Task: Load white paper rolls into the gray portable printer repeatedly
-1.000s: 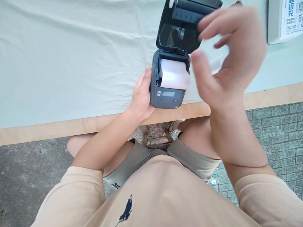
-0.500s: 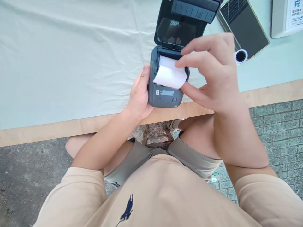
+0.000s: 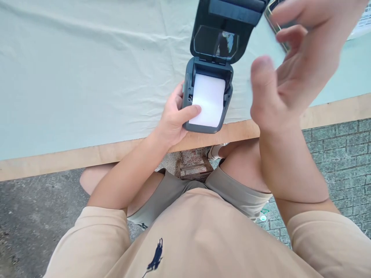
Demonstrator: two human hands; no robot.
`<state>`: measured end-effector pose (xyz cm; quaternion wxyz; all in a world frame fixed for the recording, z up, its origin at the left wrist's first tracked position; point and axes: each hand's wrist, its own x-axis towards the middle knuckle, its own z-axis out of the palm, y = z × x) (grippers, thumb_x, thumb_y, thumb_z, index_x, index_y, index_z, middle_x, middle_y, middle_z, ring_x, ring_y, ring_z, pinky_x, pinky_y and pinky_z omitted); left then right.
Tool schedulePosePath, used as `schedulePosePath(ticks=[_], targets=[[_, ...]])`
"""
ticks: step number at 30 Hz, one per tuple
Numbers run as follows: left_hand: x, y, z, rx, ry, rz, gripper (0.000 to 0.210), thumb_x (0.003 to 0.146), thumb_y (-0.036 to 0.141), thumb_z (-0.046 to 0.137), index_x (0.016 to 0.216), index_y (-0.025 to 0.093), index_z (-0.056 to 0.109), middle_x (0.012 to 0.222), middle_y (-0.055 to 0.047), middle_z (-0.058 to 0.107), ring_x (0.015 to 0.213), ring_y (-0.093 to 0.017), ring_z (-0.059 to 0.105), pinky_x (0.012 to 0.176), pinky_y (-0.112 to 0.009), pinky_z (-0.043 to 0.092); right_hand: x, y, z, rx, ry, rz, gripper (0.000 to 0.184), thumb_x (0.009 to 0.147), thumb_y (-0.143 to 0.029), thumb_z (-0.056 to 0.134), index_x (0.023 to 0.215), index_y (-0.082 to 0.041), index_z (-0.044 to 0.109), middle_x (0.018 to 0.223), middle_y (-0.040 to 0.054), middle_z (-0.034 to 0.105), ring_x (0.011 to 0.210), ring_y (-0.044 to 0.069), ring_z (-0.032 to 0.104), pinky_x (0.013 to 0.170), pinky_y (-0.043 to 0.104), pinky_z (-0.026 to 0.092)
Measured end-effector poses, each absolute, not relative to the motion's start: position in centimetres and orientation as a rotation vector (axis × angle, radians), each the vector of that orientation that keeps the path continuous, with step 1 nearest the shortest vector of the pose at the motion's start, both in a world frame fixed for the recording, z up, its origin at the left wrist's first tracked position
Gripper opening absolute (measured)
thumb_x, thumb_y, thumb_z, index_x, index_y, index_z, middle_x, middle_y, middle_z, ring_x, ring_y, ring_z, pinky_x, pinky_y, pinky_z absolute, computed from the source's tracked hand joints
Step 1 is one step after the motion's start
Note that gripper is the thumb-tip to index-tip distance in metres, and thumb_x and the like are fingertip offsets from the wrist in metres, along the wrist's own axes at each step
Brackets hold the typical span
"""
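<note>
My left hand (image 3: 176,117) grips a dark grey portable label printer (image 3: 227,96) by its left side, above the table's front edge. The printer's lid (image 3: 199,42) is swung up and away from me, showing a clear window in it. White paper (image 3: 209,98) comes out of the printer's bay and lies flat over its front face, hiding the power button. My left thumb presses on the paper's left side. My right hand (image 3: 301,65) is in the air to the right of the printer, apart from it, fingers spread, blurred and with nothing seen in them.
A pale cloth (image 3: 87,77) covers the table, with a bare wooden front edge (image 3: 58,156). A flat dark device (image 3: 272,11) at the upper right is mostly hidden behind my right hand. A white object with a printed label (image 3: 363,25) shows at the right edge.
My right hand has let go of the paper and moved up and right, away from the printer. The paper now lies flat over the front, and my left thumb has moved onto it.
</note>
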<state>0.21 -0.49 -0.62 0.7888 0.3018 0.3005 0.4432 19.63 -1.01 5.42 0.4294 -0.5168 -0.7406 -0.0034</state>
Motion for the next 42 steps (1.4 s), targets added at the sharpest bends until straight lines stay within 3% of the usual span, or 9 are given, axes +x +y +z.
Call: schedulePosePath(ticks=[4, 8, 13, 18, 21, 25, 31, 36, 42], targets=[[0.2, -0.6, -0.3, 0.698, 0.677, 0.902, 0.046, 0.07, 0.021, 0.08, 0.113, 0.022, 0.064, 0.106, -0.004, 0.073, 0.116, -0.032, 0.072, 0.086, -0.038, 0.066, 19.7, -1.1, 4.9, -1.207, -1.698, 0.278, 0.038, 0.103, -0.05, 0.045, 0.141, -0.055, 0.048, 0.144, -0.0071, 0.049, 0.131, 0.024, 0.06, 0.104, 0.042, 0.052], [0.3, -0.6, -0.3, 0.652, 0.702, 0.935, 0.044, 0.066, 0.021, 0.081, 0.107, 0.023, 0.065, 0.098, -0.003, 0.071, 0.118, -0.035, 0.072, 0.089, -0.043, 0.065, 19.4, -1.4, 4.9, -1.214, -1.666, 0.359, 0.03, 0.103, -0.049, 0.045, 0.122, -0.037, 0.064, 0.123, 0.0009, 0.058, 0.096, 0.019, 0.069, 0.088, 0.039, 0.056], [0.3, -0.6, -0.3, 0.626, 0.578, 0.94, 0.042, 0.076, 0.029, 0.076, 0.115, 0.024, 0.062, 0.106, -0.007, 0.072, 0.13, -0.034, 0.065, 0.094, -0.042, 0.064, 18.6, -1.4, 4.8, -1.336, -1.811, 0.55, 0.031, 0.089, -0.036, 0.063, 0.118, -0.027, 0.055, 0.128, 0.0056, 0.062, 0.118, 0.019, 0.061, 0.093, 0.033, 0.056], [0.4, -0.7, 0.1, 0.653, 0.614, 0.949, 0.026, 0.088, 0.035, 0.066, 0.112, 0.027, 0.063, 0.114, -0.006, 0.073, 0.128, -0.031, 0.066, 0.096, -0.041, 0.063, 17.8, -1.1, 4.1, -1.435, -1.635, 0.962, 0.055, 0.082, -0.043, 0.071, 0.126, -0.025, 0.043, 0.112, 0.0045, 0.063, 0.086, 0.012, 0.063, 0.065, 0.024, 0.056], [0.7, -0.7, 0.6, 0.664, 0.69, 0.97, 0.024, 0.087, 0.04, 0.07, 0.106, 0.026, 0.066, 0.112, -0.007, 0.074, 0.128, -0.032, 0.066, 0.096, -0.041, 0.063, 17.5, -1.1, 4.5, -1.432, -1.624, 0.978, 0.055, 0.079, -0.037, 0.073, 0.122, -0.027, 0.04, 0.13, 0.0061, 0.056, 0.094, 0.012, 0.063, 0.059, 0.021, 0.055], [1.0, -0.5, 1.4, 0.557, 0.682, 0.931, 0.041, 0.095, 0.061, 0.055, 0.097, 0.022, 0.07, 0.109, -0.011, 0.073, 0.137, -0.035, 0.059, 0.105, -0.046, 0.06, 17.1, -1.4, 5.6, -1.423, -1.67, 0.905, 0.051, 0.079, -0.03, 0.071, 0.118, -0.029, 0.039, 0.138, 0.0053, 0.049, 0.097, 0.011, 0.061, 0.061, 0.02, 0.057], [1.0, 0.0, 1.6, 0.511, 0.657, 0.899, 0.059, 0.106, 0.055, 0.025, 0.108, 0.019, 0.072, 0.128, -0.011, 0.069, 0.142, -0.031, 0.056, 0.11, -0.045, 0.057, 16.6, -1.6, 5.8, -1.465, -1.741, 0.814, 0.05, 0.08, -0.031, 0.069, 0.119, -0.029, 0.039, 0.136, 0.0041, 0.051, 0.093, 0.012, 0.06, 0.061, 0.023, 0.055], [1.0, 0.0, 0.8, 0.538, 0.729, 0.934, 0.047, 0.105, 0.054, 0.038, 0.109, 0.023, 0.073, 0.127, -0.008, 0.073, 0.142, -0.029, 0.055, 0.113, -0.044, 0.055, 17.3, -1.5, 4.8, -1.408, -1.739, 0.888, 0.048, 0.087, -0.036, 0.06, 0.13, -0.027, 0.039, 0.134, 0.0066, 0.058, 0.088, 0.013, 0.064, 0.073, 0.028, 0.058], [0.8, 0.1, 0.0, 0.552, 0.816, 0.929, 0.039, 0.098, 0.06, 0.053, 0.104, 0.027, 0.07, 0.116, -0.007, 0.078, 0.143, -0.035, 0.051, 0.113, -0.046, 0.053, 19.8, -1.2, 4.8, -1.207, -1.944, 1.101, 0.087, 0.075, -0.033, 0.079, 0.148, -0.03, 0.033, 0.152, 0.0066, 0.046, 0.117, 0.018, 0.062, 0.092, 0.031, 0.063]])
